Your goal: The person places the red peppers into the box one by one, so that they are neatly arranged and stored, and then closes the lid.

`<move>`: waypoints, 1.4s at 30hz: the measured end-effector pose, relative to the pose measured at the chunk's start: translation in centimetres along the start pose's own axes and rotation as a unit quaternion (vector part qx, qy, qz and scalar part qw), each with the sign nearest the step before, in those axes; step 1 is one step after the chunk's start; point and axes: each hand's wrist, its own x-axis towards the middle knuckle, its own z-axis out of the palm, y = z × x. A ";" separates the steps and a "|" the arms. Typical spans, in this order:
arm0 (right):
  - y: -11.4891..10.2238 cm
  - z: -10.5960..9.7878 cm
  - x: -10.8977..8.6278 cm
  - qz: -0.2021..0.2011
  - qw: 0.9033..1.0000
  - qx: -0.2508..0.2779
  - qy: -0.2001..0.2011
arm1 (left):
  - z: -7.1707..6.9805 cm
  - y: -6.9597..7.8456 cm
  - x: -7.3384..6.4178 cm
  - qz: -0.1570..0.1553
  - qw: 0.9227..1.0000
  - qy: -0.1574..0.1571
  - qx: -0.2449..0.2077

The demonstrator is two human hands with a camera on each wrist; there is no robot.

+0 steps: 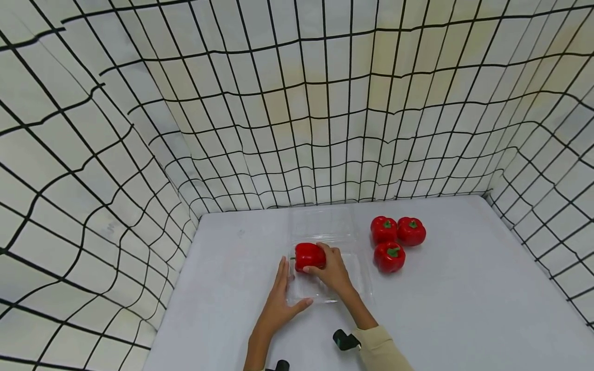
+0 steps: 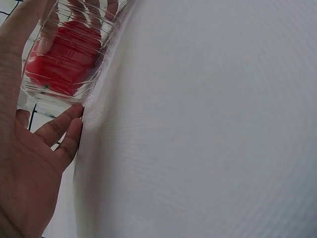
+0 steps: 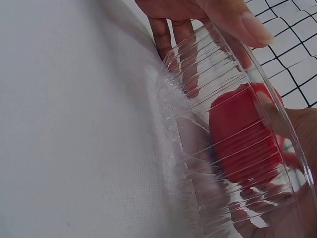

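Note:
My right hand (image 1: 335,270) grips a red bell pepper (image 1: 308,256) lying on its side, its green stem pointing left. The pepper is inside the left part of a clear plastic clamshell container (image 1: 355,273), whose lid (image 1: 320,221) lies folded back behind it. My left hand (image 1: 275,310) rests against the container's left side with straight fingers, its thumb spread along the front. Through the ribbed clear wall (image 3: 203,54) in the right wrist view, the pepper (image 3: 242,134) shows red. The left wrist view shows my left fingers (image 2: 62,126) beside the container.
Three more red bell peppers (image 1: 390,256) stand grouped on the white table (image 1: 464,288), right of the container. A black wire grid (image 1: 325,118) over pale sheeting rises behind the table and along both sides.

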 end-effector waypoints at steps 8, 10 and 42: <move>0.2 0.1 0.0 -0.002 1.000 0.005 0.001 | -0.1 0.1 -0.1 0.008 1.000 0.001 0.002; 0.2 0.1 -0.1 0.000 1.000 0.005 0.001 | -0.1 0.2 -0.1 0.008 1.000 0.000 0.007; 0.0 -2.9 -1.6 -0.027 0.996 -0.052 0.075 | 0.0 0.3 -0.2 0.004 1.000 0.008 0.002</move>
